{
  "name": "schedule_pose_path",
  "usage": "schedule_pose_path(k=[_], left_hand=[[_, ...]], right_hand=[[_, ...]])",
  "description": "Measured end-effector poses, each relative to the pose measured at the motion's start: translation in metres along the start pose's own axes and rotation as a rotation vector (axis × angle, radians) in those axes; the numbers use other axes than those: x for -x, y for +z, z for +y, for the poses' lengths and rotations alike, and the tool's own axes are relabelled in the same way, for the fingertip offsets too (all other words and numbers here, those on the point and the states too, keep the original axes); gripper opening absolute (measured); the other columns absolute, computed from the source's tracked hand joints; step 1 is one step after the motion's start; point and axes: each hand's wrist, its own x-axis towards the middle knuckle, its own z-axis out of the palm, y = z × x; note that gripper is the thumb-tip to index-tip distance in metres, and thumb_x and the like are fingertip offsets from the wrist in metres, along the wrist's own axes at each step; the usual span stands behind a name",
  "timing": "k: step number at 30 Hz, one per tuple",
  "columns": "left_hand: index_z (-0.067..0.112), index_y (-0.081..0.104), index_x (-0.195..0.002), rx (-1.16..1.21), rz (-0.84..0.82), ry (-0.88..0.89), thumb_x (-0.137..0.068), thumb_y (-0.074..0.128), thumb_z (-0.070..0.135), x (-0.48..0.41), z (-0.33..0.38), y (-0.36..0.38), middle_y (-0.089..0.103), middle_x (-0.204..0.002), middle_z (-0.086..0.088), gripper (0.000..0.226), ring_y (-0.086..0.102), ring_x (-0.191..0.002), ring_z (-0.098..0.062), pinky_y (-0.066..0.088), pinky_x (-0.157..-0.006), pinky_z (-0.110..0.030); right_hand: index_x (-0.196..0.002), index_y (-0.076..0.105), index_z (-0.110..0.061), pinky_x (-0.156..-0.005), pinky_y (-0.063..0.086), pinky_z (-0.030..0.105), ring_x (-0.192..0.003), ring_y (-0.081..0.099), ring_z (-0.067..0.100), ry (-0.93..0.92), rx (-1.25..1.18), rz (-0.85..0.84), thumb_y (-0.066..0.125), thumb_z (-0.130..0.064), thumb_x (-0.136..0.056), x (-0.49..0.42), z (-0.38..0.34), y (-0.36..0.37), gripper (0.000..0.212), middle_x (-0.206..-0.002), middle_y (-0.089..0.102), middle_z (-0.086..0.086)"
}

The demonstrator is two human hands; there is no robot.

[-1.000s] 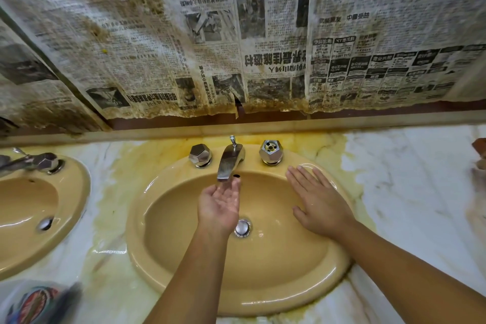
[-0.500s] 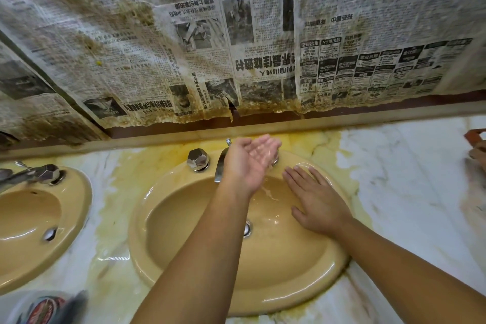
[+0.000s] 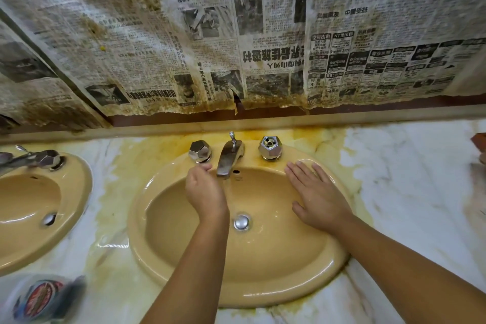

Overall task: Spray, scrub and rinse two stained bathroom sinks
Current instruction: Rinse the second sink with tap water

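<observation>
A yellow-tan sink [image 3: 236,294] sits in a stained marble counter [image 3: 407,179]. Water runs from its chrome spout [image 3: 228,158] toward the drain plug [image 3: 241,221]. My left hand [image 3: 203,192] hovers loosely cupped just left of the stream, its fingertips below the left faceted knob [image 3: 200,150], and it holds nothing. My right hand [image 3: 315,197] lies flat with straight fingers on the basin's right inner wall, below the right knob [image 3: 269,147]. A second tan sink [image 3: 79,192] with its own tap [image 3: 48,158] is at the left edge.
Stained newspaper [image 3: 236,34] covers the wall above the backsplash. Yellow staining rings the middle sink on the counter. A blurred container with a red label [image 3: 39,297] stands at the bottom left. A reddish-brown object [image 3: 480,142] pokes in at the right edge.
My left hand went from under the spout up toward the right knob, palm up, then dropped back left of the spout. Water now runs. My right hand stayed put.
</observation>
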Motion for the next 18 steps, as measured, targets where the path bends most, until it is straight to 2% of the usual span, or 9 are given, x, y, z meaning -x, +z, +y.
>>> schedule_pose_path(k=[1,4,6,9,11,13,15,18], left_hand=[[0.017,0.068,-0.083,0.018,0.013,-0.097,-0.096,0.043,0.017,-0.007,-0.009,-0.001,0.063,-0.079,0.002,0.028,0.053,-0.067,-0.016,0.04,-0.062,-0.03],[0.005,0.061,-0.09,0.287,-0.224,-0.491,-0.101,0.042,0.014,-0.018,-0.028,0.001,0.065,-0.082,-0.011,0.024,0.059,-0.064,-0.02,0.046,-0.053,-0.024],[-0.006,0.061,-0.103,0.427,-0.283,-0.641,-0.106,0.041,0.016,-0.022,-0.04,-0.002,0.067,-0.093,-0.019,0.03,0.067,-0.078,-0.027,0.055,-0.063,-0.029],[-0.013,0.05,-0.134,0.538,-0.283,-0.759,-0.11,0.035,0.02,-0.021,-0.045,-0.007,0.059,-0.131,-0.031,0.043,0.06,-0.122,-0.04,0.055,-0.096,-0.042],[-0.016,0.045,-0.137,0.61,-0.355,-0.807,-0.111,0.032,0.023,-0.021,-0.036,-0.002,0.052,-0.141,-0.036,0.048,0.048,-0.137,-0.046,0.044,-0.113,-0.052],[-0.018,0.048,-0.13,0.679,-0.422,-0.825,-0.111,0.032,0.025,-0.02,-0.022,0.005,0.056,-0.133,-0.04,0.05,0.048,-0.135,-0.051,0.039,-0.115,-0.058],[-0.018,0.048,-0.13,0.696,-0.419,-0.826,-0.11,0.033,0.02,-0.02,-0.02,0.007,0.055,-0.132,-0.04,0.045,0.049,-0.132,-0.053,0.039,-0.114,-0.06],[-0.017,0.047,-0.136,0.617,-0.479,-0.831,-0.11,0.033,0.024,-0.016,-0.023,0.001,0.056,-0.136,-0.036,0.05,0.054,-0.129,-0.049,0.043,-0.113,-0.055]], right_hand=[[-0.163,0.024,-0.013,-0.125,0.014,0.049,-0.157,0.019,0.022,-0.004,0.006,-0.012,0.053,-0.044,-0.084,0.0,0.0,0.001,0.089,-0.17,0.022,0.003],[-0.163,0.021,-0.012,-0.125,0.013,0.049,-0.158,0.017,0.023,-0.008,0.02,-0.022,0.056,-0.043,-0.083,0.001,-0.001,0.003,0.093,-0.171,0.018,0.004],[-0.164,0.02,-0.012,-0.125,0.012,0.049,-0.158,0.017,0.023,-0.008,0.027,-0.022,0.057,-0.043,-0.082,0.002,-0.001,0.004,0.095,-0.171,0.017,0.004],[-0.163,0.021,-0.011,-0.125,0.013,0.049,-0.158,0.018,0.023,-0.011,0.034,-0.013,0.057,-0.044,-0.082,0.002,-0.001,0.004,0.095,-0.171,0.019,0.004],[-0.163,0.022,-0.011,-0.125,0.013,0.049,-0.157,0.019,0.023,-0.015,0.032,-0.005,0.057,-0.044,-0.082,0.002,-0.001,0.003,0.094,-0.171,0.02,0.005],[-0.164,0.021,-0.012,-0.125,0.012,0.049,-0.158,0.018,0.022,-0.009,0.03,0.0,0.054,-0.045,-0.083,0.002,-0.001,0.004,0.093,-0.171,0.018,0.004],[-0.164,0.02,-0.012,-0.125,0.011,0.049,-0.158,0.016,0.022,-0.011,0.028,-0.006,0.05,-0.045,-0.084,0.002,-0.001,0.003,0.091,-0.171,0.017,0.003],[-0.163,0.022,-0.012,-0.125,0.013,0.049,-0.158,0.018,0.022,-0.012,0.021,-0.002,0.049,-0.045,-0.083,0.001,0.0,0.003,0.09,-0.17,0.021,0.004]])
